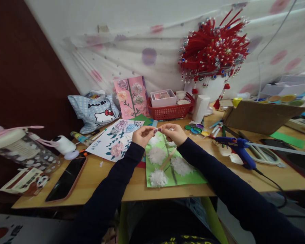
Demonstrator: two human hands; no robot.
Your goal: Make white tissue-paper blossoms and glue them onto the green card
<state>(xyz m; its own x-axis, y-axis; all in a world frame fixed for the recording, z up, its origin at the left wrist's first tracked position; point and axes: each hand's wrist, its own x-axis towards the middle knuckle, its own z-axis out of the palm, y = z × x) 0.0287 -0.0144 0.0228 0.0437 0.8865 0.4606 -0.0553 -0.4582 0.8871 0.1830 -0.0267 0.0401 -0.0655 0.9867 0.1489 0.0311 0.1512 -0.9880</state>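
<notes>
My left hand (pixel 143 135) and my right hand (pixel 176 133) meet above the green sheet, both closed in a pinch. Between their fingertips is a small dark purple-red piece (pixel 157 130), too small to name. Beneath them lies the green sheet (pixel 167 181) with white ruffled flowers (pixel 181 165) and a dark painted stem (pixel 172 169). A thin wooden stick (pixel 168 158) rests slantwise across it. Just left of my left hand is a white sheet (pixel 106 137) with painted flowers and leaves.
A blue glue gun (pixel 237 149) with its cord is at right, near open paint pots (pixel 197 128). A phone (pixel 67 178) and a bottle (pixel 27 149) stand left. Behind are a red basket (pixel 171 111), a pink flower picture (pixel 130 96) and a red beaded headdress (pixel 216 51).
</notes>
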